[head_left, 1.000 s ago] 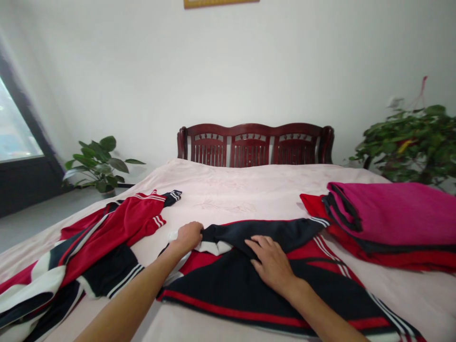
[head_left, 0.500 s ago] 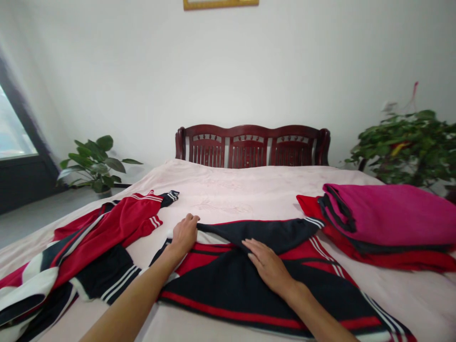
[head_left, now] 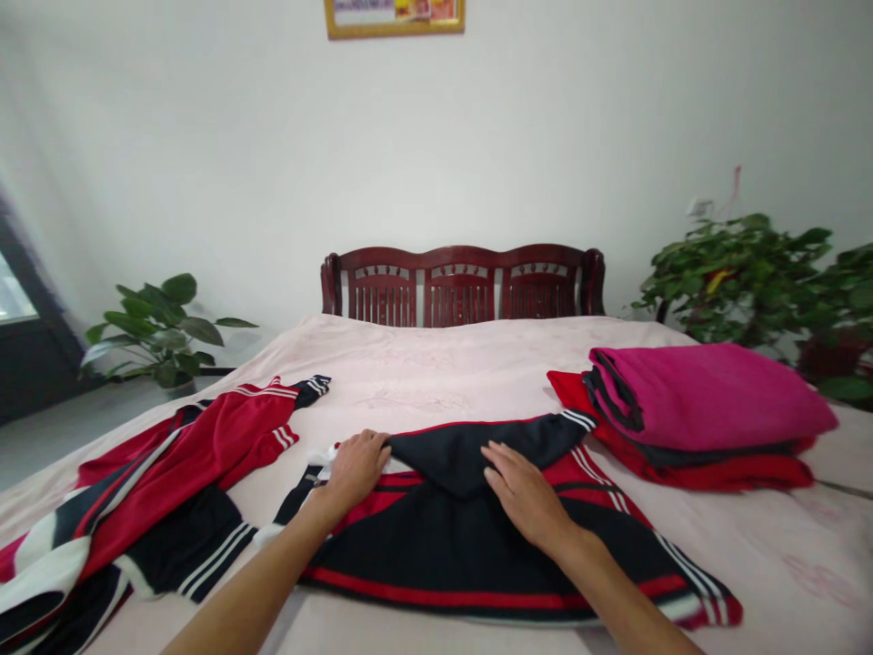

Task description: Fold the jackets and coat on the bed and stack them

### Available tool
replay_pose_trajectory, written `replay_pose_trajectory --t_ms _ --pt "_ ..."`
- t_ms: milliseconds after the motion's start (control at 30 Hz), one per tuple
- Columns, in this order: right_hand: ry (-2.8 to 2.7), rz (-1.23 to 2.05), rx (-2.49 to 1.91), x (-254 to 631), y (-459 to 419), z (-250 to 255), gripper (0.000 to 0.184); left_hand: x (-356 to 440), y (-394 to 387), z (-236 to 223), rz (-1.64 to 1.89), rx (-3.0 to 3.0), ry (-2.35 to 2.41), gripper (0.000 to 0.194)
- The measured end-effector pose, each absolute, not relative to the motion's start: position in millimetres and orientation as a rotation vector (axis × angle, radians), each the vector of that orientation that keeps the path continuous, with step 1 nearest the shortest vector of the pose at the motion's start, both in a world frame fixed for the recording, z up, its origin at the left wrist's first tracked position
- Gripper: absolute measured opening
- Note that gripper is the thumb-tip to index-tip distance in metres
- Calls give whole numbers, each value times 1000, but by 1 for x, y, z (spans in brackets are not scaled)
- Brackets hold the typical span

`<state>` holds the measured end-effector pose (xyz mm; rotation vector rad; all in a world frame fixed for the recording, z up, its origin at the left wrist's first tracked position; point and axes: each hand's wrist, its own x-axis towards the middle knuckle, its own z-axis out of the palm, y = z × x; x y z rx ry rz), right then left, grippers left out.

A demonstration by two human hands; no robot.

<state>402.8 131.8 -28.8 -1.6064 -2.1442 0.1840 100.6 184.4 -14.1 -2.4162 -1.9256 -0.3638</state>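
A white wall (head_left: 436, 136) rises behind the bed (head_left: 436, 364), with a gold-framed picture (head_left: 394, 16) hung high on it. A dark red wooden headboard (head_left: 464, 289) with 3 slatted panels stands at the bed's far edge. A potted plant (head_left: 156, 332) sits on the grey floor (head_left: 61, 437) near a bright window (head_left: 10, 300) at left; a bushier plant (head_left: 737, 282) stands at right.

A dark red wooden headboard (head_left: 464, 287) rises behind the pale pink bed (head_left: 423, 364), below a gold-framed picture (head_left: 394, 14). To the right, a folded magenta garment (head_left: 702, 391) lies on a red garment (head_left: 737, 473); a red track jacket (head_left: 225, 437) lies left. Potted plants (head_left: 160, 332) (head_left: 737, 282) flank the bed.
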Motion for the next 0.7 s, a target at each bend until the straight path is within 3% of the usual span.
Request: replay_pose_trajectory --t_ms 200,300,500,700 --pt "-2049 -197 -1858 437 160 -24 53 154 151 -11 -428 -2721 -1506 57" --pt "-1930 -372 -1980 463 177 -21 53 166 147 -26 -273 -2799 -1535 53" --pt "-1807 118 -2408 513 197 -45 63 161 152 -54 -296 -2650 -1766 52" --pt "-1815 189 -2405 521 196 -55 67 159 155 -60 -303 -2594 -1808 53"
